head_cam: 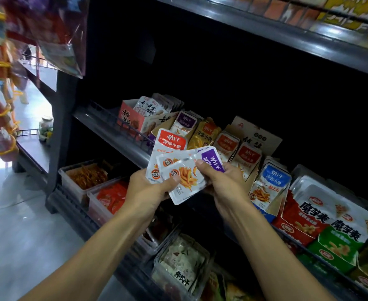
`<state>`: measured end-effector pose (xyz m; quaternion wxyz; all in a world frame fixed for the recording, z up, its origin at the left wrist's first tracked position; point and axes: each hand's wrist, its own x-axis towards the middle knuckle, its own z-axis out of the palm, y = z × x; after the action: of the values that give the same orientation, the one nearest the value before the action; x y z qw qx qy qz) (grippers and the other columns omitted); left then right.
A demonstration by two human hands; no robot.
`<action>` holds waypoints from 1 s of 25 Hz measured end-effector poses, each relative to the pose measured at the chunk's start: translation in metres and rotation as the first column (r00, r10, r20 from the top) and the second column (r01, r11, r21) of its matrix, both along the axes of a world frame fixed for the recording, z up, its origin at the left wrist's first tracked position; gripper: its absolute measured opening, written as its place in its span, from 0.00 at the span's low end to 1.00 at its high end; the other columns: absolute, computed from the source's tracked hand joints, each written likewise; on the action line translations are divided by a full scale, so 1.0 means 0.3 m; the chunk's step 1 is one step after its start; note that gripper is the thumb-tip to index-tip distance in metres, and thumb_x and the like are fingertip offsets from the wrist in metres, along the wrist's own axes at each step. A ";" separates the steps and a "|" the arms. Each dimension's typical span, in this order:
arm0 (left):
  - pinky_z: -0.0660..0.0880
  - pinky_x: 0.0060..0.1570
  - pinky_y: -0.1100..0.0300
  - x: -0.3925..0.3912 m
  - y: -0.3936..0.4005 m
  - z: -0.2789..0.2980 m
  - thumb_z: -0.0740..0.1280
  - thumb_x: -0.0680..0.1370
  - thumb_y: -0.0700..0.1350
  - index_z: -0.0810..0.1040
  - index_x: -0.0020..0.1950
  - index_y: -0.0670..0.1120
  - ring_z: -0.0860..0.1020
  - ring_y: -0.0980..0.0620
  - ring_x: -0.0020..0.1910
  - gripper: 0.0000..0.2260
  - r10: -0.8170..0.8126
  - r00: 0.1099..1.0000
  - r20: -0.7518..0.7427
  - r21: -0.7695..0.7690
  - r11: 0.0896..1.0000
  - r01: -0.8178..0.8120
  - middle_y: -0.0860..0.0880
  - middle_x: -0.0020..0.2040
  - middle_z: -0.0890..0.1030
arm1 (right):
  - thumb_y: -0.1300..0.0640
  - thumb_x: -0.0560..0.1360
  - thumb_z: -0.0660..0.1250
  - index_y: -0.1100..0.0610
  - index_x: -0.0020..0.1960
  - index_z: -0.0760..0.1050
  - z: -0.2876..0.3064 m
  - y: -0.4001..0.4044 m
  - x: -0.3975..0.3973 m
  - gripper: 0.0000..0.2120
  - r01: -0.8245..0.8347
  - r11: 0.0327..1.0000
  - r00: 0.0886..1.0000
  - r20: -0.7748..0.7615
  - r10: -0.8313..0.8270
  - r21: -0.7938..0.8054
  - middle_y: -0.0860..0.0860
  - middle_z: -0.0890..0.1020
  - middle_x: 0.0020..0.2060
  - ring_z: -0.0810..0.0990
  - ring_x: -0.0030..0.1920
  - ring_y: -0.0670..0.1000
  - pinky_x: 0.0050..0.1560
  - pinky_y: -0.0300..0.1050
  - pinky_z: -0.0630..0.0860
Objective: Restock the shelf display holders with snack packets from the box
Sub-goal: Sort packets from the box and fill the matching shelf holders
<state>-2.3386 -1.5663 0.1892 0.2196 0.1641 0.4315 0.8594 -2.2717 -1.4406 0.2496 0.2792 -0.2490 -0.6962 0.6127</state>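
Both hands hold a fanned stack of small snack packets (184, 173) in front of the middle shelf. My left hand (150, 190) grips the stack from below left, thumb on the front packet. My right hand (224, 183) pinches a purple-topped packet (212, 161) at the stack's right side. A red-topped packet (171, 141) sticks up at the back of the stack. Behind them, cardboard display holders hold purple (184, 122), yellow (203, 133), red (247, 157) and blue (273, 183) packets in a row on the shelf. The supply box is not in view.
A pink snack carton (133, 117) stands at the shelf's left end, behind a wire rail (122, 124). Large red and green snack boxes (330, 227) sit at right. Clear bins of snacks (87, 177) fill the lower shelf. Hanging goods (0, 101) dangle at left above the tiled floor.
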 end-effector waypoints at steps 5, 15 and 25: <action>0.83 0.41 0.54 -0.060 -0.019 0.015 0.71 0.72 0.36 0.82 0.48 0.38 0.85 0.46 0.43 0.06 -0.047 0.993 0.107 0.132 0.991 0.033 0.41 0.46 0.86 | 0.58 0.75 0.69 0.62 0.60 0.74 0.113 0.030 0.005 0.15 -0.368 0.929 0.924 0.121 0.362 0.032 0.55 0.84 0.45 0.83 0.41 0.50 0.33 0.39 0.80; 0.81 0.34 0.58 -0.275 0.015 0.047 0.69 0.77 0.41 0.81 0.48 0.40 0.85 0.46 0.36 0.04 0.212 0.972 0.102 0.043 0.975 -0.217 0.45 0.39 0.86 | 0.66 0.75 0.68 0.61 0.47 0.77 0.275 0.155 -0.196 0.02 -0.221 0.897 0.972 0.168 0.168 0.382 0.51 0.83 0.34 0.81 0.36 0.49 0.35 0.38 0.77; 0.80 0.35 0.58 -0.438 -0.025 0.032 0.70 0.77 0.44 0.83 0.50 0.42 0.85 0.44 0.40 0.06 0.165 0.986 0.037 -0.006 0.986 -0.165 0.44 0.42 0.86 | 0.61 0.76 0.69 0.60 0.36 0.73 0.303 0.223 -0.537 0.11 -0.088 0.794 0.927 0.340 -0.155 0.602 0.55 0.76 0.34 0.75 0.34 0.51 0.32 0.41 0.73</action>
<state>-2.4702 -1.5737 0.1988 0.1558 0.1116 0.4405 0.8770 -2.4328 -1.3739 0.3404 0.2179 -0.2703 -0.8908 0.2931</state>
